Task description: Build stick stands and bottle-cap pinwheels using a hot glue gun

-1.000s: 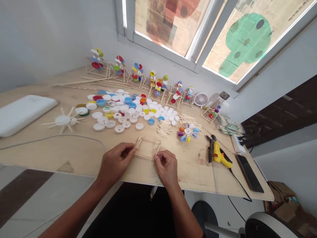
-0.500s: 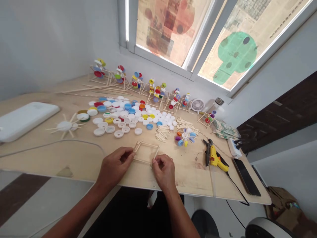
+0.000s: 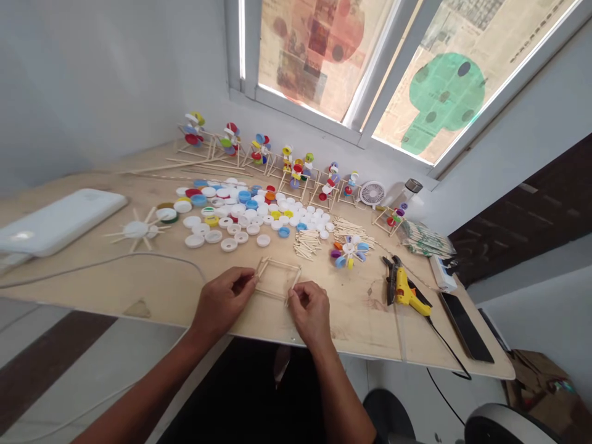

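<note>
Stick frame (image 3: 283, 264): L & R sides partly hidden by fingers of L hand (image 3: 226, 301) & R hand (image 3: 312, 311). White box (image 3: 60, 219) cut off, L edge. Far window (image 3: 402, 61) cut off up top; newsprint (image 3: 490, 80) txt too small.

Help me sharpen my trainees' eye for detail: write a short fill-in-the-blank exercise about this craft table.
1. The left hand and right hand hold a wooden-stick frame; the hand nearer the hot glue gun is the ____ one.
2. The glue gun's body is mainly ____.
3. The smartphone lies with its dark screen facing ____.
4. The small round fan near the wall is ____.

Missing words: right; yellow; up; white.
</note>
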{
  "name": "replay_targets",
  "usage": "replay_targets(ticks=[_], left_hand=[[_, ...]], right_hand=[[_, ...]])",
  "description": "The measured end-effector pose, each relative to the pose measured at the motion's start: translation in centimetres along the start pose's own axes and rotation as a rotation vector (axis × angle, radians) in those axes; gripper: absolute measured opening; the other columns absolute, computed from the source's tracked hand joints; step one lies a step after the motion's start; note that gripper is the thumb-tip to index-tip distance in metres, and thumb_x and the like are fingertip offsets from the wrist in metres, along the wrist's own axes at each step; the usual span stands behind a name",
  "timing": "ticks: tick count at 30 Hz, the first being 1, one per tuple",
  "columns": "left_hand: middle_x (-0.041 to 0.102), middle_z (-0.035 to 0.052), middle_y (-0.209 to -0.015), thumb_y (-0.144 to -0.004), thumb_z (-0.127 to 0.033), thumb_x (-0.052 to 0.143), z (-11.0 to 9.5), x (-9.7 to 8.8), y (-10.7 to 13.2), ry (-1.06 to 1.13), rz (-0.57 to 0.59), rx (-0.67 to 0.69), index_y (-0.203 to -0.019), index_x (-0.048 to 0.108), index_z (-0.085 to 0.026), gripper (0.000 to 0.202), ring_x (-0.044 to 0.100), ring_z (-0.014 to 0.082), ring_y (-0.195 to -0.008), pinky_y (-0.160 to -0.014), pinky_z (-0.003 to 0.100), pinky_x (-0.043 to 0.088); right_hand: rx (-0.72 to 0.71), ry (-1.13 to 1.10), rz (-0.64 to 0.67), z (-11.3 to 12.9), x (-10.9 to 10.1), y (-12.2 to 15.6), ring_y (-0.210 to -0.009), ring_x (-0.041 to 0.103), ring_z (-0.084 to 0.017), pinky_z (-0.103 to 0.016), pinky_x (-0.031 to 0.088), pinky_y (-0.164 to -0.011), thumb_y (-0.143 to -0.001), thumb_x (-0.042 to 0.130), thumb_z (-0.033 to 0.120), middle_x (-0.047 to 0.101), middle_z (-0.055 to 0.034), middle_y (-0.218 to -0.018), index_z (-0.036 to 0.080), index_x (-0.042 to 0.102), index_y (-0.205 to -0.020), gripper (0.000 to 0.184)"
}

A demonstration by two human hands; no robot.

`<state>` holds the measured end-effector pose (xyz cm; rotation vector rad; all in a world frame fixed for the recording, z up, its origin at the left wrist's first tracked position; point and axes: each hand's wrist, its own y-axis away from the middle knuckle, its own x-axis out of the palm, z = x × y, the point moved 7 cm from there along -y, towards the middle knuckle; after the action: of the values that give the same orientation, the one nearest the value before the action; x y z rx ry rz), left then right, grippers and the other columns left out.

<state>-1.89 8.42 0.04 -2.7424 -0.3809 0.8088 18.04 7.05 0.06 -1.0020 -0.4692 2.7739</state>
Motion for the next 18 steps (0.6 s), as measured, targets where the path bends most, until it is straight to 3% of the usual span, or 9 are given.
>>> replay_targets(ticks=[18], left_hand=[[0.074,0.0016,-0.075,-0.081,-0.048,0.055,0.25,-0.18,-0.07,0.029,0.001,-0.005,-0.082,0.067,-0.023,0.028,0.067,0.0163,-0.062,-0.063,0.027,0.055]], right_hand=[[0.008,-0.012,-0.002,0.43,-0.08,0.11,-0.073,0.062,-0.018,-0.033,0.041,-0.077,-0.087,0.057,0.027,0.068,-0.0021,-0.073,0.02,0.064,-0.074,0.016]])
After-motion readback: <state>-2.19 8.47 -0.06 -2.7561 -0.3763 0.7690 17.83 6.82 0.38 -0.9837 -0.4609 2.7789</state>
